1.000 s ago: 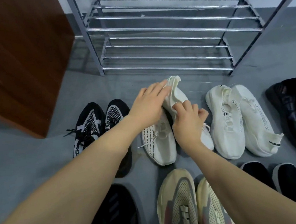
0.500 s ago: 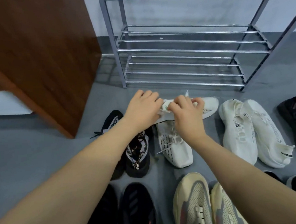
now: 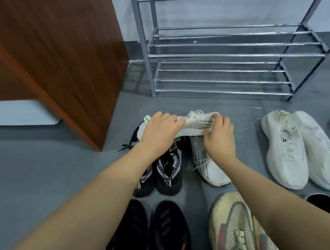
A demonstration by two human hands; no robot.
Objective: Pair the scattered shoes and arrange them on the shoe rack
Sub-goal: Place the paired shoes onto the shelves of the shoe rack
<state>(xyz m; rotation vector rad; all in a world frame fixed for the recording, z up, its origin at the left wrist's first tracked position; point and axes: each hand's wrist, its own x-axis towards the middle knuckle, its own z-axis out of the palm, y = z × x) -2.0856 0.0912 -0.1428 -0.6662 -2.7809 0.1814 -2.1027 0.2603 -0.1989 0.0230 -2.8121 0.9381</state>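
Mid-frame, the left hand (image 3: 160, 131) and right hand (image 3: 219, 137) clamp a white shoe (image 3: 198, 124) sideways above its mate (image 3: 209, 167) on the floor (image 3: 32, 169). The knit upper looks floppy; held this loosely it may sag and snag a bar of the shoe rack (image 3: 223, 49) at upper right.

Two bare forearms, no sleeves; hands (image 3: 161, 130) ungloved, no jewellery.

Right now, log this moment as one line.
step: pairing | left hand: grips white shoe | right hand: grips same shoe | mate: on floor | rack: no shoes visible
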